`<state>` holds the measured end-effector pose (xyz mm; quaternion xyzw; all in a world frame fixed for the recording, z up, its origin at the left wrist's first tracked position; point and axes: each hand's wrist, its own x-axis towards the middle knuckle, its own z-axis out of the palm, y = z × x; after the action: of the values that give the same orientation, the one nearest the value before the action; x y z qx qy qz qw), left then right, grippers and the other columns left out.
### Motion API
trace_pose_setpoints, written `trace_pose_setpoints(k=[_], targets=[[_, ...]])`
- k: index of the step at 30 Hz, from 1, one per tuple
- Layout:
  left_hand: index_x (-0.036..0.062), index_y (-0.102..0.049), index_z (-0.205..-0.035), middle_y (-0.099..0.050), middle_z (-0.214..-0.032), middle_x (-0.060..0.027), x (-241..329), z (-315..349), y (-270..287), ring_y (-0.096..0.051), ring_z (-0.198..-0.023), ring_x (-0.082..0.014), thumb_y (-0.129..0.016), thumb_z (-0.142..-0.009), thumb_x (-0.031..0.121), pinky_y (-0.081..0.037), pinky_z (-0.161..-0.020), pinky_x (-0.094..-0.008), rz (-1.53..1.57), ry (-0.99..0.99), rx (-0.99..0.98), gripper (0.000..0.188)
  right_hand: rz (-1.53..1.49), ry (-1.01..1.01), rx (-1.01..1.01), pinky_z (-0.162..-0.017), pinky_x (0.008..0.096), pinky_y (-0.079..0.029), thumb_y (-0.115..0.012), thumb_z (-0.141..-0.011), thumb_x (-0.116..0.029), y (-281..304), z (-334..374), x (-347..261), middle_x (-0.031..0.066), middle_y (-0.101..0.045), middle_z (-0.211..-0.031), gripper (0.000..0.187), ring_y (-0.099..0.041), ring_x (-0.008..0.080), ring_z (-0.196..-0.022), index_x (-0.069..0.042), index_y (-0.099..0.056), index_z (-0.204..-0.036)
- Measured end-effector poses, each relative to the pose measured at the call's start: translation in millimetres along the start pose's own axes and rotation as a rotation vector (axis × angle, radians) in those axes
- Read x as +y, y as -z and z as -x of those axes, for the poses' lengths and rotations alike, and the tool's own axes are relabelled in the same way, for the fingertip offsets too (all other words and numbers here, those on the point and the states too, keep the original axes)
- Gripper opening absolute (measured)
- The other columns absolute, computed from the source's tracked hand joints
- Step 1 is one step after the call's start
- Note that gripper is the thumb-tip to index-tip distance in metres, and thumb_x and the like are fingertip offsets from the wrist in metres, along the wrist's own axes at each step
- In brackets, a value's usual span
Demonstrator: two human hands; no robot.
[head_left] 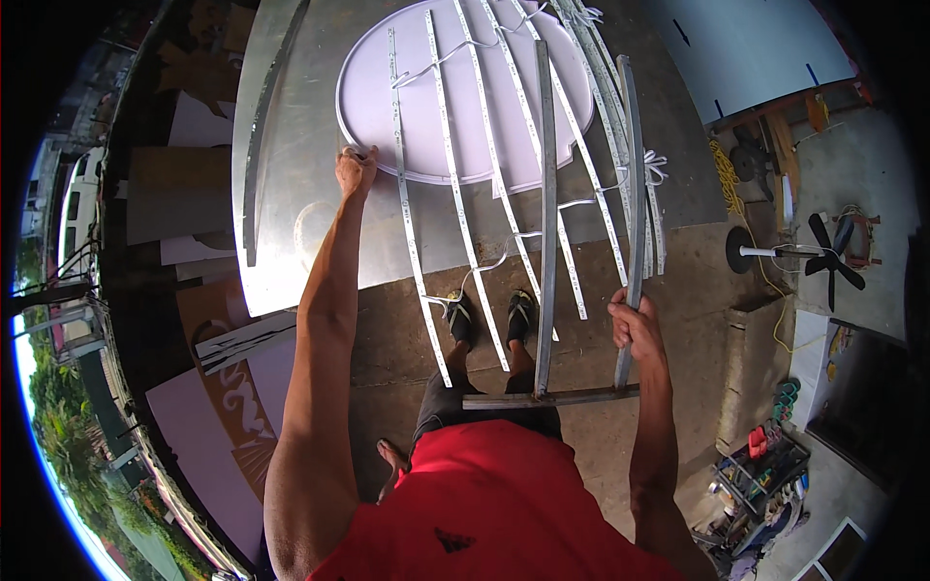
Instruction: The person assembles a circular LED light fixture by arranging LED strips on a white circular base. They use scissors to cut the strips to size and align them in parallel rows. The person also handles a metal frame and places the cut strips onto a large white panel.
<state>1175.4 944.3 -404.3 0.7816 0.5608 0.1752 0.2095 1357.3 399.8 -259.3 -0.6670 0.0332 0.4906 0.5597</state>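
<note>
My right hand (636, 327) is wrapped round one bar of a grey metal frame (544, 242), whose two long bars join a crosspiece near my waist. My left hand (356, 170) is closed, its fingers curled at the left edge of a round pale lilac panel (363, 97). Whether it pinches the rim or holds something small and dark, I cannot make out. White LED strips (407, 218), linked by thin white wires, lie across the panel and hang past the table's near edge. More strips are bunched on the right, partly behind the frame.
The panel rests on a shiny metal table (291, 194); a long dark metal strip (266, 126) lies along its left side. Cut boards (223, 416) lean at lower left. On the right are a fan (828, 259), a yellow cord (727, 174) and a cluttered rack (760, 474).
</note>
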Motion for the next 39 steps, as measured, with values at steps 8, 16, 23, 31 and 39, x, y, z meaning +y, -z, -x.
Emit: trace_pose_setpoints(k=[8,16,23,31,39], targets=[[-0.0041,-0.064,-0.124,-0.061,-0.093,-0.0157,5,149,18,-0.062,-0.079,-0.0248,-0.075,-0.086,0.027,-0.052,-0.075,-0.0369,0.414,0.078,0.182,0.050,0.066,-0.040,-0.130,-0.035,0.0279,-0.031,-0.068,-0.087,-0.008,-34,-40,-7,-0.0041,-0.042,-0.054,0.016,-0.037,0.0070,-0.036,-0.008,-0.053,-0.095],[-0.0020,-0.068,-0.119,-0.070,-0.096,-0.0120,20,256,90,-0.069,-0.084,-0.0182,-0.054,-0.098,0.056,-0.054,-0.069,-0.0321,0.842,0.264,-0.569,0.064,0.104,-0.070,-0.224,-0.033,0.0281,-0.029,-0.067,-0.087,-0.007,-81,-66,-13,-0.0040,-0.042,-0.053,0.016,-0.037,0.0069,-0.035,-0.010,-0.053,-0.095],[-0.0042,-0.056,-0.135,-0.068,-0.109,-0.0178,68,286,129,-0.068,-0.092,-0.0231,-0.058,-0.093,0.063,-0.056,-0.075,-0.0354,1.013,0.274,-0.802,0.080,0.145,-0.062,-0.259,-0.032,0.0292,-0.029,-0.065,-0.085,-0.005,-127,-82,-9,-0.0035,-0.042,-0.054,0.015,-0.037,0.0081,-0.035,-0.009,-0.053,-0.093],[-0.0073,-0.052,-0.126,-0.066,-0.075,-0.0123,16,266,120,-0.065,-0.065,-0.0151,-0.069,-0.092,0.030,-0.055,-0.052,-0.0322,0.714,0.260,-0.384,0.053,0.259,0.019,-0.264,-0.032,0.0303,-0.032,-0.064,-0.085,-0.005,-238,-103,6,-0.0015,-0.044,-0.056,0.015,-0.039,0.0089,-0.036,-0.008,-0.052,-0.092],[-0.0067,-0.055,-0.103,-0.053,-0.064,-0.0086,-126,195,135,-0.050,-0.058,-0.0179,-0.059,-0.093,0.023,-0.043,-0.054,-0.0367,0.551,0.276,-0.025,0.031,0.386,0.026,-0.404,-0.035,0.0312,-0.042,-0.069,-0.087,-0.011,-406,-139,33,0.0039,-0.051,-0.067,0.028,-0.050,0.0123,-0.044,-0.004,-0.045,-0.100]])
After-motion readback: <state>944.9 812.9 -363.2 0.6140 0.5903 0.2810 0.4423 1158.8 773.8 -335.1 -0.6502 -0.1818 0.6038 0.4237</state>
